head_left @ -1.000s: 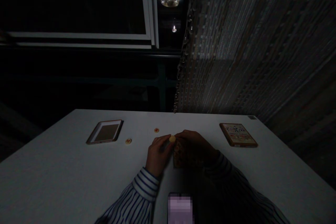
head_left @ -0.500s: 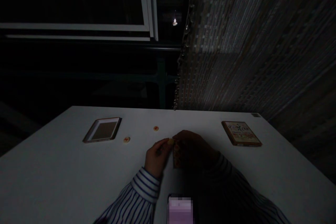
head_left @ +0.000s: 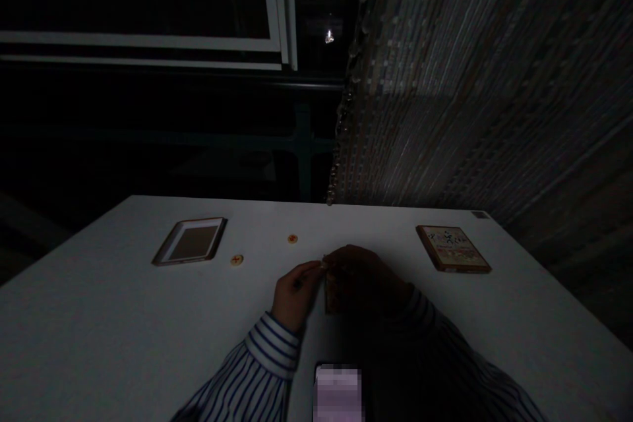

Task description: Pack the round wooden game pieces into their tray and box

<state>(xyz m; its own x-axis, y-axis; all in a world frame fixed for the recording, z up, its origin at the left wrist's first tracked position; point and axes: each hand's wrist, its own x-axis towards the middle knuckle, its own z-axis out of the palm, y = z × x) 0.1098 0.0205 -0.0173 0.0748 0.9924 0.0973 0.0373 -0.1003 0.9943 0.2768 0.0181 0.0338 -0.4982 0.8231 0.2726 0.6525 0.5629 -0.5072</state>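
As left grip (head_left: pixel 295 293) pinches, pale piece (head_left: pixel 324 265) at tip

Both shirt sleeves (head_left: pixel 242 372) seem white with blue stripes, the right shadowed

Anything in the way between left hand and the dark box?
Nothing visible from the left: the left hand pinches a small pale piece right by the far left corner of the dark box. The right hand covers much of the box from the other side; shadow obscures the rest.
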